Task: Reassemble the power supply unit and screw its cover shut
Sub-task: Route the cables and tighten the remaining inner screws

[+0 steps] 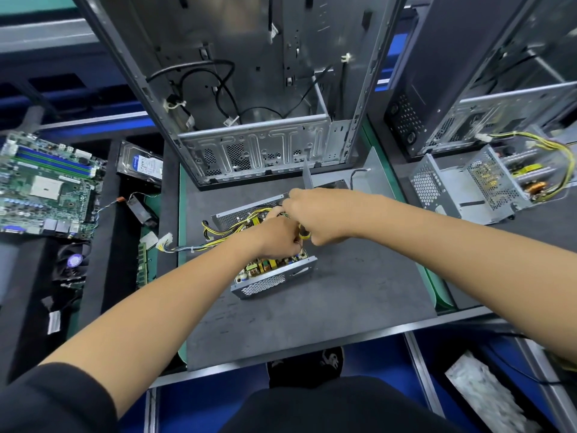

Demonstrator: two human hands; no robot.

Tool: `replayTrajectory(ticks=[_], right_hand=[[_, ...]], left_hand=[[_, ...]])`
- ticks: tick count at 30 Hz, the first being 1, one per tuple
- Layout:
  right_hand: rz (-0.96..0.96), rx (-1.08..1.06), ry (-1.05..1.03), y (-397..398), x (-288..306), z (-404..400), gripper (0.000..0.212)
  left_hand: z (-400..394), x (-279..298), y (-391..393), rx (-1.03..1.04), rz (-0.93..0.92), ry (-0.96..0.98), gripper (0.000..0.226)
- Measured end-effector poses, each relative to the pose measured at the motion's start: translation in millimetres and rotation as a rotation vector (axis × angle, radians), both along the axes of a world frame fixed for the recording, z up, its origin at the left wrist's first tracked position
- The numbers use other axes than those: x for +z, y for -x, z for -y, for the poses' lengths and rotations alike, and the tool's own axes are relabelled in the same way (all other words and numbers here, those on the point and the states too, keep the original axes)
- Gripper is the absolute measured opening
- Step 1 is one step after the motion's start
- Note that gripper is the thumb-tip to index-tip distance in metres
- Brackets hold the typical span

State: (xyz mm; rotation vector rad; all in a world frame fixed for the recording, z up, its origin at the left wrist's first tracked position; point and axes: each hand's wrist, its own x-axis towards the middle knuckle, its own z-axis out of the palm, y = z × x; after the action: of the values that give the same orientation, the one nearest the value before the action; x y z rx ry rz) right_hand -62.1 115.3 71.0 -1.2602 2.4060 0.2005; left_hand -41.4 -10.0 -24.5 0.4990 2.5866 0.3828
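1. While the power supply unit [265, 254] lay open on the dark mat [343, 292], just in front of the empty computer case [249, 89], its circuit board was exposed and no cover sat on it.
2. The right hand [315, 214] was curled round the yellow-and-black handle of a screwdriver [304, 233], with the shaft pointing steeply down into the near right corner of the unit.
3. The left hand [278, 237] sat directly over the board, touching the right one; its fingers seemed to pinch something small at the driver's tip, perhaps a screw, but the view was too crowded to be sure.
4. The unit's long axis ran diagonally, from far left to near right, with its cable bundle [187, 245] trailing off to the left.
5. The coming move probably turned on the driver's tip staying upright over the board's corner hole, right beneath both hands, so neither arm needed to reach.
6. A second opened supply [487, 182] stood well apart to the right.
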Motion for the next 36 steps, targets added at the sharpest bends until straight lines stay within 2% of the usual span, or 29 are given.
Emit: replayTrajectory(ticks=[2, 5, 9, 13, 15, 16, 18, 20, 23, 26, 28, 31, 34, 35, 36], right_hand=[[-0.06, 0.006, 0.04, 2, 1, -1, 0.014], [-0.132, 0.052, 0.064, -3, -4, 0, 0.039], [-0.196, 0.043, 0.131, -10, -11, -1, 0.019], [-0.205, -0.025, 0.047, -4, -7, -5, 0.022], [-0.119, -0.061, 0.027, 0, -6, -12, 0.022], [-0.061, -0.065, 0.032, 0, -6, -15, 0.028], [-0.012, -0.04, 0.074, -1, -6, -20, 0.031], [-0.054, -0.014, 0.115, -3, -6, -19, 0.027], [-0.123, 0.01, 0.124, -5, -5, -12, 0.019], [-0.151, -0.013, 0.098, -7, -7, -8, 0.027], [-0.164, -0.009, 0.108, -8, -8, -6, 0.016], [-0.223, 0.03, 0.054, -10, -7, -1, 0.023], [-0.202, 0.005, -0.023, -9, -1, 0, 0.013], [-0.183, -0.004, -0.029, -10, 1, -2, 0.012], [-0.159, -0.017, -0.044, -10, 3, -5, 0.02]], left_hand=[[0, 0, 1, 0.001, 0.009, 0.001, 0.03], [1, -3, 1, -0.008, 0.015, -0.017, 0.025], [2, -7, 5, -0.08, 0.035, -0.006, 0.026], [-2, -4, 6, -0.074, 0.056, 0.097, 0.028], [-3, -2, 7, -0.081, 0.056, 0.112, 0.026], [-3, -1, 7, -0.085, 0.058, 0.113, 0.026], [-4, 1, 7, -0.072, 0.061, 0.108, 0.034], [-5, 1, 6, -0.039, 0.058, 0.093, 0.037], [-4, -2, 5, -0.007, 0.055, 0.068, 0.027], [-3, -6, 5, -0.034, 0.048, 0.014, 0.029], [-2, -7, 5, -0.049, 0.032, -0.003, 0.027], [-1, -10, 6, -0.065, 0.022, 0.011, 0.023], [-3, -5, 4, -0.07, 0.02, 0.039, 0.026], [-3, -4, 4, -0.077, 0.014, 0.055, 0.026], [-3, -4, 4, -0.084, 0.001, 0.069, 0.026]])
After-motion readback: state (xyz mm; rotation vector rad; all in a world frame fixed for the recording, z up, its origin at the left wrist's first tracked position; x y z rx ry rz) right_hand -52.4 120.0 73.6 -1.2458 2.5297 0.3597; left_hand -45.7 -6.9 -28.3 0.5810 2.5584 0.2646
